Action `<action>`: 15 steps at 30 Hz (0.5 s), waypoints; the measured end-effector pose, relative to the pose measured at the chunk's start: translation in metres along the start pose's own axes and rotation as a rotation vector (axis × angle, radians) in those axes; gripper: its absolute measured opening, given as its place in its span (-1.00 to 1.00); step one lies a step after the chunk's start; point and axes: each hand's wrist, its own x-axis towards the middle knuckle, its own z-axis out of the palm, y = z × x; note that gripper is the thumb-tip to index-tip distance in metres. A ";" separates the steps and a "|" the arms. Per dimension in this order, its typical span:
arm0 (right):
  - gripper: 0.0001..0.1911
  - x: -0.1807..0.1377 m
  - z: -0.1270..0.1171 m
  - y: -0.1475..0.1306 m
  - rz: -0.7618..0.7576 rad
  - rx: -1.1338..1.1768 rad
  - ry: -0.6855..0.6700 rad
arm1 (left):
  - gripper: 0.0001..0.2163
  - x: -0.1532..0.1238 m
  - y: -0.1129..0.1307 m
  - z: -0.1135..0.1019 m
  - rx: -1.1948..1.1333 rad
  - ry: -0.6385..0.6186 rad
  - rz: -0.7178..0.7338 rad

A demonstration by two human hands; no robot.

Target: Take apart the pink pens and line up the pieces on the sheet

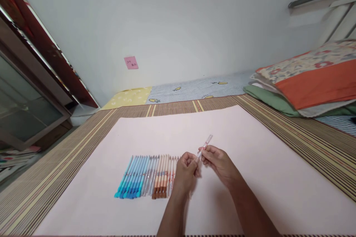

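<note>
Left on the pale sheet (155,133), a row of blue, clear and brown pens (143,170); to its right, left hand's grip (185,172) pinched on the near end of a clear pen (208,140) over the sheet; right hand's grip (219,161) closed around its middle

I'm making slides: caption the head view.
Left hand and right hand hold a pale pen near lined-up pens on pale sheet.

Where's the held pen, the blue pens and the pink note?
Held pen (206,142): head view, upper barrel.
Blue pens (134,175): head view, mid-group barrels.
Pink note (131,63): head view, its middle.
</note>
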 end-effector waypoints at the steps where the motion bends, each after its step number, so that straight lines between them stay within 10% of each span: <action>1: -0.65 0.001 0.001 0.001 -0.011 -0.007 0.025 | -0.57 0.000 0.001 0.001 0.013 0.010 0.005; 15: -0.51 0.005 -0.003 0.007 -0.031 -0.039 0.031 | -0.55 -0.001 0.000 0.001 -0.074 -0.023 -0.066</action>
